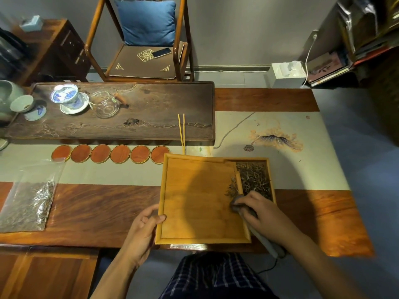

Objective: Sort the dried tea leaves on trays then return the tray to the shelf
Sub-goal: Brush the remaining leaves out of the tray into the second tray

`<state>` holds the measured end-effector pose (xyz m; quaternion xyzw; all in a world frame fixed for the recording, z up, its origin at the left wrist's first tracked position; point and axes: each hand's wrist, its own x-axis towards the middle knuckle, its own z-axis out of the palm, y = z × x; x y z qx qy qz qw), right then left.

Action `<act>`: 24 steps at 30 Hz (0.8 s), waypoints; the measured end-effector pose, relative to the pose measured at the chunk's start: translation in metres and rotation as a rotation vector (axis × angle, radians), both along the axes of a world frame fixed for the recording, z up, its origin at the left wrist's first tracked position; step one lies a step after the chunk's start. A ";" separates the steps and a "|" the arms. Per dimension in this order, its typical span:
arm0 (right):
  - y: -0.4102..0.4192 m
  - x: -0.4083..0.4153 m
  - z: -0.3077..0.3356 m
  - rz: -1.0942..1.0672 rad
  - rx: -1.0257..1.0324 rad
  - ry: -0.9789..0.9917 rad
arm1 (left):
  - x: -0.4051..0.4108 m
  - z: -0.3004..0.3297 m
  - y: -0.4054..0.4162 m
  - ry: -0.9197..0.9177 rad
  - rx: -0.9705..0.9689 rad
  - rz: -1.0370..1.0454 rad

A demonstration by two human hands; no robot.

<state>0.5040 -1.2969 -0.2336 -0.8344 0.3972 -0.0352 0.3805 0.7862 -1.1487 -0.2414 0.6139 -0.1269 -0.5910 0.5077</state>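
A light wooden tray (194, 212) lies at the near edge of the table. Its narrow right compartment holds a heap of dried tea leaves (255, 180). A small clump of leaves (232, 188) rests on the tray's flat part, against the divider. My left hand (143, 227) grips the tray's left rim, thumb over the edge. My right hand (262, 214) holds a grey brush (259, 234), its head touching the tray just below the small clump.
A clear plastic bag of tea leaves (30, 201) lies at the left. A row of several round red coasters (110, 154) and yellow tongs (181, 130) sit behind the tray. A dark tea board (151, 113) carries a gaiwan (65, 97) and a glass pitcher (105, 106).
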 end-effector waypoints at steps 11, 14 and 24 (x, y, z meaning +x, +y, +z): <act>-0.057 0.029 -0.015 -0.264 -0.112 0.010 | -0.001 -0.006 0.011 -0.047 0.037 -0.011; -0.055 0.021 -0.008 -0.360 -0.114 -0.073 | -0.001 -0.007 0.013 -0.063 0.057 0.005; 0.033 0.000 0.013 0.056 0.118 -0.156 | -0.002 0.001 0.009 -0.089 0.046 0.036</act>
